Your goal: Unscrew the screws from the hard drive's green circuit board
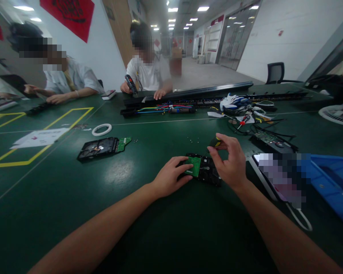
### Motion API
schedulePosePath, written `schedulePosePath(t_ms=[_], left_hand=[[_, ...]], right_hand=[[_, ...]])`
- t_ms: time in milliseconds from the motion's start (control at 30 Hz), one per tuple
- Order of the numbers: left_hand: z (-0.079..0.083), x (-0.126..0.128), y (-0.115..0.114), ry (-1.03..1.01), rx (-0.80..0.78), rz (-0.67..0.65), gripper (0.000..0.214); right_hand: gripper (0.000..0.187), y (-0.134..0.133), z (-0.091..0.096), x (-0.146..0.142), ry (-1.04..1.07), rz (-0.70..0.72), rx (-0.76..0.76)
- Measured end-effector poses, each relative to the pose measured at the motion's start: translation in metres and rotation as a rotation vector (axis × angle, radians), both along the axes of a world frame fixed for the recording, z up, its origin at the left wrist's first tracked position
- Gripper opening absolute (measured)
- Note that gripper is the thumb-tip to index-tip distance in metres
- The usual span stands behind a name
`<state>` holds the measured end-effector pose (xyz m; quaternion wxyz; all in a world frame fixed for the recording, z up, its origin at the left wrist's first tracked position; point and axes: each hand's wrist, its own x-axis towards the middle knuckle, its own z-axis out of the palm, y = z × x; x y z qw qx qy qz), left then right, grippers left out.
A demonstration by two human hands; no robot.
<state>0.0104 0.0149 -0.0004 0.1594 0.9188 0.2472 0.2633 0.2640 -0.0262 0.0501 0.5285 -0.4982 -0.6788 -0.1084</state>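
A black hard drive [207, 169] with a green circuit board [194, 166] at its left end lies on the table in front of me. My left hand [171, 175] steadies it from the left, fingers over the board and thumb along the near edge. In my right hand [231, 161] is a screwdriver [216, 142] with a black and yellow handle, pinched between thumb and fingers above the drive's far side. Its shaft points down toward the drive; whether the tip touches a screw is too small to tell. Several tiny screws [193, 140] lie just beyond the drive.
Left stands another hard drive [98, 147] with its board sticking out, near a white ring [101, 129]. Right are a phone [267, 177], a blue bin [334, 182] and another drive [274, 142]. Cables, gloves [234, 102] and long black rails lie beyond. A co-worker opposite holds a power screwdriver [130, 83].
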Motion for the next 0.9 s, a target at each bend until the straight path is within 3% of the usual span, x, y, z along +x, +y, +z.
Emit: schedulePosePath(t_ms=[200,900], left_hand=[[0.001,-0.0002,0.0,0.011,-0.008,0.003,0.044],[0.001,0.0,-0.0002,0.009,-0.01,0.003,0.045]], right_hand=[[0.056,-0.0012,0.0009,-0.0018,0.028,0.042,-0.03],[0.046,-0.0011,0.0062,-0.0019,0.004,0.0,0.044]])
